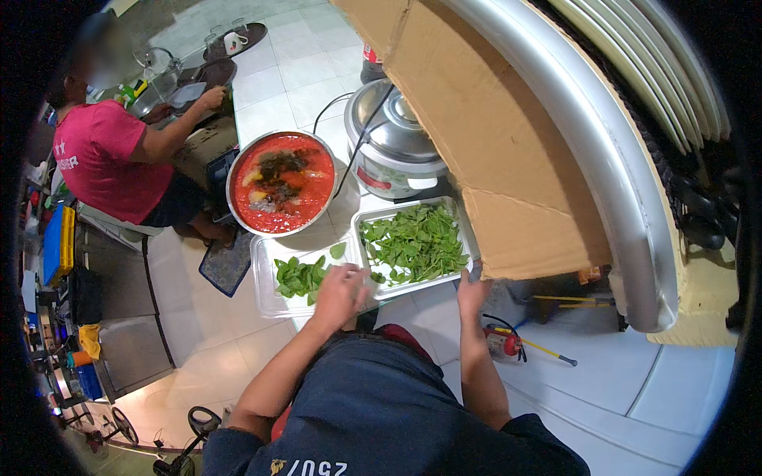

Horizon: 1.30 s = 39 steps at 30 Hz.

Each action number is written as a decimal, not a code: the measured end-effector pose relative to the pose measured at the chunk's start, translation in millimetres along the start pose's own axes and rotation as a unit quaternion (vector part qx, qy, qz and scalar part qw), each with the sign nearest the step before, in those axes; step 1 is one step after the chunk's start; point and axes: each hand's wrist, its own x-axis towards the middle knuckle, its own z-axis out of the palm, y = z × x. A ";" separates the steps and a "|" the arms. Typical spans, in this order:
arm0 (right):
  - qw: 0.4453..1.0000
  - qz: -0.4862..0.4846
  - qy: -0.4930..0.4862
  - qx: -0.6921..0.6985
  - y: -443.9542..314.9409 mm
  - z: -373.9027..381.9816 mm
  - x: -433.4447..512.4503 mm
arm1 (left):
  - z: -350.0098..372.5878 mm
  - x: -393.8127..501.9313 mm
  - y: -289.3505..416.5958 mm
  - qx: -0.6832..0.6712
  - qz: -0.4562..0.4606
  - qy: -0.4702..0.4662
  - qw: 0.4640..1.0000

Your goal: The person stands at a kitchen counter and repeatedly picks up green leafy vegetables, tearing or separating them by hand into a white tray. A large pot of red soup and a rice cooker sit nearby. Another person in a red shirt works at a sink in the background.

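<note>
My left hand [342, 291], slightly blurred, is between two trays, its fingers bent near the torn green leaves [297, 278] in a clear plastic tray [262, 303]; whether it pinches anything cannot be told. A single leaf [338, 250] lies just beyond its fingers. On the right, a metal tray [411, 290] holds a heap of leafy green stems [417, 241]. My right hand [473, 291] is at that tray's near right corner, its fingertips partly hidden beside the cardboard. Beyond the plastic tray stands a large metal bowl [281, 232] of red sauce [250, 199] with dark and yellowish pieces on top.
A lidded rice cooker [393, 149] with a black cord stands behind the metal tray. A large cardboard sheet [524, 196] overhangs the counter's right side. At the left, a person in a pink shirt [113, 160] works by a sink. A fire extinguisher [505, 344] stands on the floor at right.
</note>
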 end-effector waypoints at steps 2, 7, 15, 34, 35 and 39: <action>0.991 0.112 -0.067 0.002 27.7 13.5 -4.0 | 8.9 11.8 12.0 0.026 0.068 -0.073 0.995; 0.999 -0.010 -0.031 -0.025 43.2 11.5 -3.6 | 13.2 14.8 5.6 0.106 0.069 -0.200 0.972; 0.961 -0.077 -0.257 0.061 -60.1 -15.9 15.4 | 7.1 -5.7 -7.2 0.071 0.053 -0.190 0.978; 0.944 -0.149 -0.276 0.105 -156.5 51.2 -12.8 | -15.0 -39.7 -9.9 -0.074 -0.071 0.037 0.994; 0.938 -0.163 -0.287 0.107 -167.0 51.3 -21.6 | -12.8 -37.5 -11.1 -0.078 -0.070 0.037 0.994; 0.903 -0.150 -0.400 0.048 -189.0 47.5 -34.9 | -8.7 -28.0 -11.7 -0.086 -0.075 0.022 0.993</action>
